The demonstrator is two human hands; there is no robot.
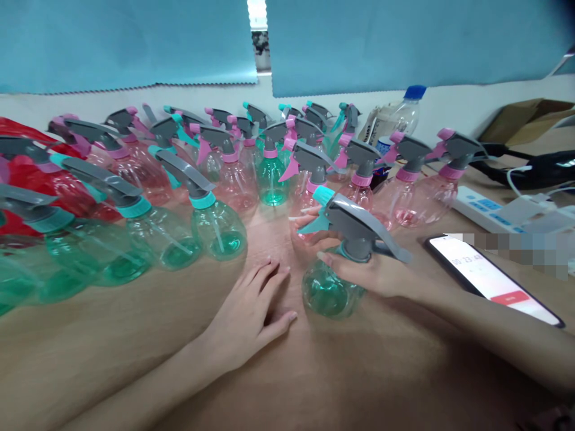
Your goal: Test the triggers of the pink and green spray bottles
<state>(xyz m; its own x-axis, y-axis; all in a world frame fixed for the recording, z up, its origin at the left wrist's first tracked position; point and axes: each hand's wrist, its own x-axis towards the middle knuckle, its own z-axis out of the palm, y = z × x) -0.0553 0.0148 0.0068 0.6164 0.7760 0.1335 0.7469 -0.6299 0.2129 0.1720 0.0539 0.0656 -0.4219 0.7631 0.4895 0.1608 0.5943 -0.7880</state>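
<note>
My right hand (359,269) is wrapped round the neck of a green spray bottle (330,293) with a grey head and turquoise nozzle and trigger. The bottle stands slightly tilted on or just above the wooden table (215,383); I cannot tell which. Resting on the tabletop to its left, my left hand (251,305) has its fingers spread and holds nothing. Beyond that hand stands another green spray bottle (220,239) with a turquoise collar. Some green liquid shows in its bottom.
Several green spray bottles (166,239) line the left side, and pink ones (406,200) stand behind. At right lie a phone (489,275) with a running timer and a white power strip (489,209). A clear bottle with a blue cap (408,114) and a cardboard box (516,129) are farther back.
</note>
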